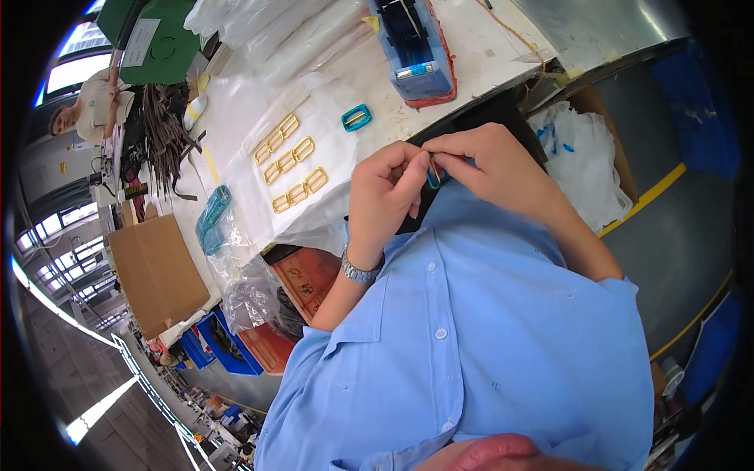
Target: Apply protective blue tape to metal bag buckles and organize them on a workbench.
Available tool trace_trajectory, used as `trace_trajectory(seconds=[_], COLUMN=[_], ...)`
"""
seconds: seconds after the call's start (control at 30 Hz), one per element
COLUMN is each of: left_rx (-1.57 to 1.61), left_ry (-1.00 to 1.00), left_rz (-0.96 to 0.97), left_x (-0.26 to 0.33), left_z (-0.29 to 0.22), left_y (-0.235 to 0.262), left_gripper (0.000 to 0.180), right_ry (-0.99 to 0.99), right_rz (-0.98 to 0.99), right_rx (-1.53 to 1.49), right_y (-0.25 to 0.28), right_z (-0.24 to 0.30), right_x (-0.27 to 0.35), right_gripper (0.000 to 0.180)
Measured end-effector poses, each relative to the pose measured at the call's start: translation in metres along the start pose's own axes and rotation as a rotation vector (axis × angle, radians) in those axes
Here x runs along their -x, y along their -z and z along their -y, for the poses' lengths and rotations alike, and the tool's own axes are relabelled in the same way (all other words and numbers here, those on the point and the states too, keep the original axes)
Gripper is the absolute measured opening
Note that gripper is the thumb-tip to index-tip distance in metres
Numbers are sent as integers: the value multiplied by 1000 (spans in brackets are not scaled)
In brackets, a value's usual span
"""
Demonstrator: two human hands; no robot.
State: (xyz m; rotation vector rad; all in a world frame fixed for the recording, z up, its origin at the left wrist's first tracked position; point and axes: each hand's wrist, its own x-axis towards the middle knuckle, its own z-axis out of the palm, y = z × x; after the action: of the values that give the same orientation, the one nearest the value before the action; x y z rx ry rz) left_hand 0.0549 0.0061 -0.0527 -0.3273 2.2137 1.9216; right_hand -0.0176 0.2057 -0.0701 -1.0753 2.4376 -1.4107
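Note:
At the table's near edge my hands meet in front of my blue shirt, both closed in a pinch. Between them is a small teal-framed buckle [434, 174], partly covered by the fingers. My left hand [385, 187] grips it from the left, a metal watch on that wrist. From the right, my right hand [488, 161] pinches it with thumb and forefinger. Another teal buckle [356, 118] with a gold middle bar lies on the table beyond my left hand. Gold slide buckles [289, 161] lie in three rows on white sheeting to its left.
A blue tape dispenser [424, 74] stands at the far edge. A clear bag of teal buckles [212, 220] hangs over the table's left side, near a cardboard box [157, 271] and an orange crate [308, 276]. White plastic bags [585, 161] fill a carton at right. Another person [94, 106] is far left.

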Motion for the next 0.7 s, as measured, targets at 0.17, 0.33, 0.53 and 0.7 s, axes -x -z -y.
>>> trace_trajectory(seconds=[0.17,0.33,0.53,0.7], left_rx=[-324,-540,-809,-937], left_ry=[-265,-534,-621,-634], left_rz=[-138,-305,-342,-364], left_x=[2,7,8,-7], left_z=[5,-1,-7,-11], left_y=[7,4,15,43], left_gripper=[11,25,38,37], right_ry=[-389,-513,-616,-598], right_rz=[108,3,-45,-30], right_rx=[-648,-982,-1216,-1247], right_y=[-5,-33,-46,-48], right_z=[5,-3,6,20], right_x=[-5,-5,-10,-18], right_gripper=[19,21,21,32])
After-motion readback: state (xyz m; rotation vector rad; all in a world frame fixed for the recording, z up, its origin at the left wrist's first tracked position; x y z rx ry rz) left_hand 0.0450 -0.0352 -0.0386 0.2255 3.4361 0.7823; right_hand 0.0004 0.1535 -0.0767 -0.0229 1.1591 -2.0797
